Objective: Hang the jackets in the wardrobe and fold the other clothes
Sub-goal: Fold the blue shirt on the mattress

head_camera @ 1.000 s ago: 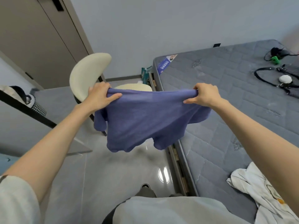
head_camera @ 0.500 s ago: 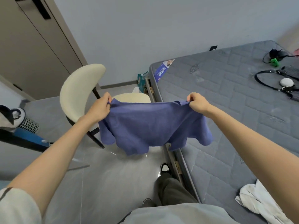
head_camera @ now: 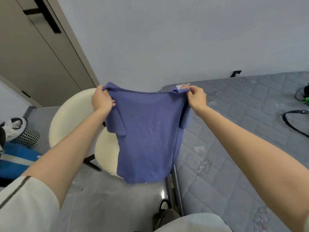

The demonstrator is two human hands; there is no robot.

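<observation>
A blue-purple short-sleeved T-shirt (head_camera: pixel 147 136) hangs spread out in the air in front of me, over the gap between the chair and the bed. My left hand (head_camera: pixel 102 101) grips its left shoulder and my right hand (head_camera: pixel 196 97) pinches its right shoulder. Both sleeves droop below my hands and the hem hangs straight down, clear of the floor.
A cream chair (head_camera: pixel 71 118) stands behind the shirt to the left. The grey quilted mattress (head_camera: pixel 242 131) fills the right side, with black cables (head_camera: pixel 294 119) on it. The wardrobe doors (head_camera: pixel 33 56) are at upper left. A mesh bin (head_camera: pixel 25 134) and a blue item (head_camera: pixel 15 161) sit at far left.
I have raised the shirt higher and it has dropped open to full length, where before it hung bunched. The view has tilted upward, and the white garment on the bed has left the frame.
</observation>
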